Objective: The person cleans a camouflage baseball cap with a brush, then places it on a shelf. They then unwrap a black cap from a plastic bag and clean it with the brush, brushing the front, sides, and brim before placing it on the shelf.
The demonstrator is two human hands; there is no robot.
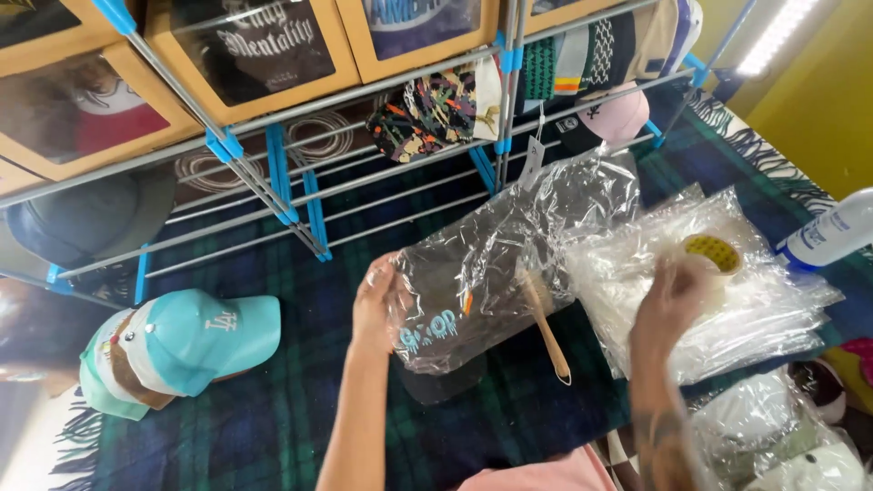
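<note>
Head view, single entry.

Left hand [375, 305]: fingers curled around the left edge of a crinkled clear plastic bag [509, 264], gripping it; inside the bag, a dark cap with pale blue lettering [435, 338], its brim protruding below the bag's lower edge. The bagged cap lies at the middle of the dark green-and-blue plaid blanket [273, 400].

Right hand [668, 305]: motion-blurred, raised over a stack of flat clear plastic bags [727, 309]; whether it is spread or pinching cannot be told. Just above it, a roll of clear tape with a yellow core [714, 255].

Beside the bag: a wooden-handled brush [544, 318], lying diagonally.

Step in hand, by judgement: bagging the cap. Next move calls for holding the bag steady while closing its open end.

Surroundings: a turquoise-and-white cap [182, 350] at left; a grey metal rack with blue joints [300, 195] behind.
</note>
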